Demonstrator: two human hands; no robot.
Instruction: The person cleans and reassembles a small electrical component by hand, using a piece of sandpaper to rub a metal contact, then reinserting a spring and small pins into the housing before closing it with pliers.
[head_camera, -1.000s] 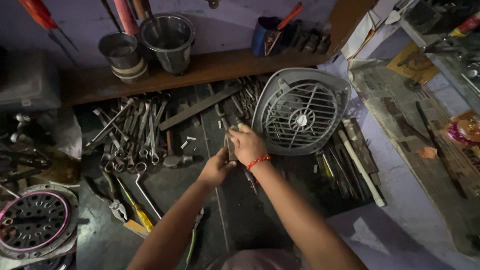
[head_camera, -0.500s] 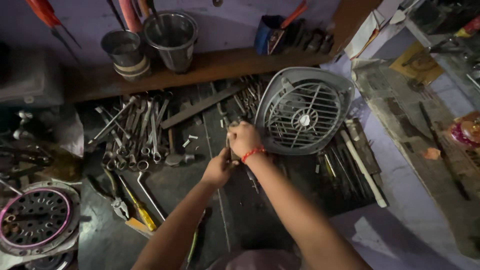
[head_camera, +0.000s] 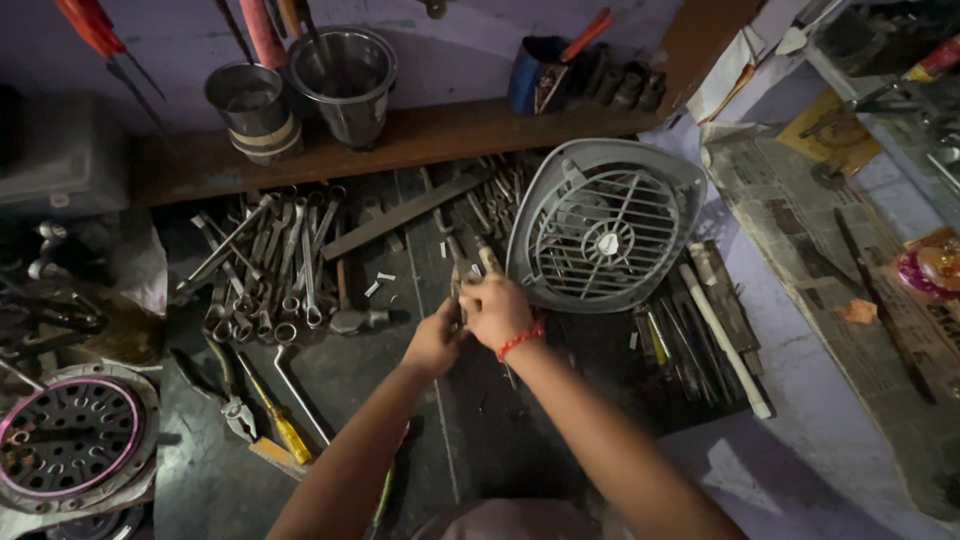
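Tool (head_camera: 458, 290) between both hands (head_camera: 470, 325)

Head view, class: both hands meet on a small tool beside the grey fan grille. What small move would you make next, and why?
Probably lift the small wooden-handled tool clear of the bench. Both the left hand and right hand are closed around it, and it sits among loose tools beside the grey round-grilled plastic fan cover, so working there looks cramped.
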